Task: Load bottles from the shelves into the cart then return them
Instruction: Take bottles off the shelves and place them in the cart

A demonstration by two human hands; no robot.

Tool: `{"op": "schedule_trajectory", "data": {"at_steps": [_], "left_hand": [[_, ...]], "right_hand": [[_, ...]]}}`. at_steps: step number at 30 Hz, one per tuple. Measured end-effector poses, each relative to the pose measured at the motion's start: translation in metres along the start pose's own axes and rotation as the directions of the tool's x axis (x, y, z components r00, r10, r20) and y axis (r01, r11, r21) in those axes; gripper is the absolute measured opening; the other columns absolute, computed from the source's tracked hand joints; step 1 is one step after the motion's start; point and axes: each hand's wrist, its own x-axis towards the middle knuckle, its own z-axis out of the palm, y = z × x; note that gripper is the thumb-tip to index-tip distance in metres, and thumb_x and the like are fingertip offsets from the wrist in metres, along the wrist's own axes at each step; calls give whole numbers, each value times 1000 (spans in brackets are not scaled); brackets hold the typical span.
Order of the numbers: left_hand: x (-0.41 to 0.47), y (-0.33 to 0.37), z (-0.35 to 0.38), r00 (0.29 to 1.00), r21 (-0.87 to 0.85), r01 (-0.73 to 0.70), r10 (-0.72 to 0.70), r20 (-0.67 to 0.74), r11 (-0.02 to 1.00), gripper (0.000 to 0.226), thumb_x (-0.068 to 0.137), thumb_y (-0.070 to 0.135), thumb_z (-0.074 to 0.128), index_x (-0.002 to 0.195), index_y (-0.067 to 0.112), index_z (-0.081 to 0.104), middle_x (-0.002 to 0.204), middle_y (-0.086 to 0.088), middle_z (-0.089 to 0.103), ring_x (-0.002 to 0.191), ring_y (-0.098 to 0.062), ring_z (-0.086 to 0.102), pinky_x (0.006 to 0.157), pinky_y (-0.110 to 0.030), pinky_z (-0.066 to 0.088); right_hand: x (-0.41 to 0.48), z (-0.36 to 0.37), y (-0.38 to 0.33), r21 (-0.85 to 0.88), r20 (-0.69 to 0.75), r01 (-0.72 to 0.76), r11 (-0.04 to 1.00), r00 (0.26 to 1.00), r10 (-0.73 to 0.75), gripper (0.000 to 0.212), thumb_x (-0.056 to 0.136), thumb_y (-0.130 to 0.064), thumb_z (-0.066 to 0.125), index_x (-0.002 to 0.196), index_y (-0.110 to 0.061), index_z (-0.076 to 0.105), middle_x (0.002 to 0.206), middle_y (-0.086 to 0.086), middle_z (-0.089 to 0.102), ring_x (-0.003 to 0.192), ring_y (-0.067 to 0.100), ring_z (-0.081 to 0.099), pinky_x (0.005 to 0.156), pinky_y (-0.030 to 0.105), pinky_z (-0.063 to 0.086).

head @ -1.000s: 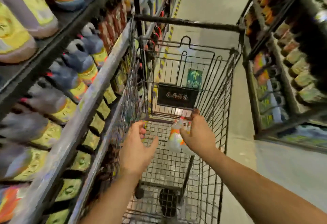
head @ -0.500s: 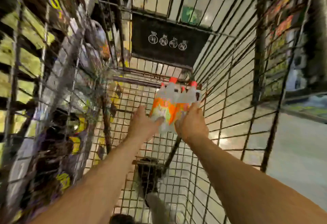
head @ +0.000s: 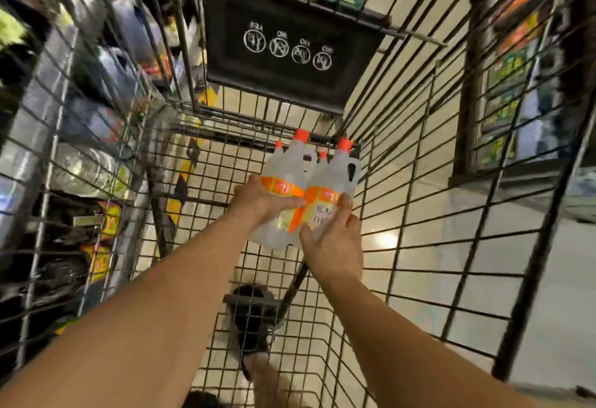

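Note:
Several clear jug bottles with orange caps and orange labels stand close together at the far end of the wire cart [head: 419,220]. My left hand [head: 261,199] grips the left front bottle [head: 287,170] around its label. The right front bottle [head: 335,182] is held at its label by my right hand [head: 335,243], fingers curled onto it. Two more orange caps show behind these two. Both arms reach deep into the cart basket.
A black flap with white pictograms [head: 290,49] hangs at the cart's far end. Shelves of bottles [head: 80,124] line the left side behind the cart wire. Another shelf unit [head: 516,101] stands at right across the pale aisle floor. A cart wheel [head: 251,314] shows below.
The view has dipped from above the cart down into the basket. My left hand, open a second ago, now grips a bottle, and both hands sit on the front bottles.

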Motion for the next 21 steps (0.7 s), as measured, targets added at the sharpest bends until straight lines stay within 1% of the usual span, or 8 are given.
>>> {"op": "schedule_trajectory", "data": {"at_steps": [3,4,6,11,14,16,19,21], "left_hand": [[-4,-3,-3,999,-161,-16,11,-32,987,70,46,51,93,100,27,56,97,5,62,83,-15,60,73,-29,48],[-6,-6,-5,999,-217,-18,8,-45,976,64,47,47,94,95,28,55,89,8,61,77,-11,59,66,-26,46],[-11,-19,-11,997,-319,-21,-4,-77,947,60,50,41,94,97,26,59,88,8,65,74,-9,61,57,-22,42],[-41,-57,-33,987,-381,-68,6,-162,922,63,54,36,94,104,30,57,94,10,66,85,-12,63,63,-25,43],[-69,-85,-42,984,-426,-105,32,-177,898,61,55,32,94,104,32,58,90,9,69,80,-9,66,57,-22,45],[-85,-102,-44,983,-451,-97,16,-180,887,59,55,30,95,100,35,57,87,8,70,76,-7,66,55,-21,46],[-99,-125,-43,987,-476,-60,-19,-159,878,64,54,29,95,105,37,58,93,6,70,83,-12,68,71,-35,55],[-103,-138,-42,989,-482,-56,-18,-147,874,71,53,30,95,114,34,59,98,3,71,88,-15,69,79,-43,57]], "right_hand": [[-1,0,0,20,9,0,1000,1000,-1,92,88,-51,56,153,-27,-4,144,10,30,127,30,42,104,45,43],[-1,0,0,21,13,-1,1000,1000,1,92,88,-51,57,153,-27,-4,143,10,30,125,30,43,103,46,44],[-1,-1,0,19,25,-8,1000,1000,8,93,88,-48,58,152,-27,-5,140,11,30,121,31,46,101,46,45],[6,-1,-8,43,14,-67,997,998,67,102,82,-47,65,153,-26,-6,135,11,31,117,32,49,95,46,49],[18,-1,-16,52,12,-133,990,991,133,107,79,-53,65,152,-25,-8,139,15,32,121,35,48,97,50,47],[27,0,-24,91,5,-227,970,974,227,108,77,-53,68,152,-25,-4,138,16,33,121,38,48,97,54,47],[41,3,-39,167,-14,-350,922,934,358,110,73,-49,75,151,-18,5,127,14,37,122,41,45,94,53,46],[50,4,-48,211,-10,-428,879,898,440,114,71,-47,81,151,-16,6,135,19,36,125,42,42,96,57,42]]}}
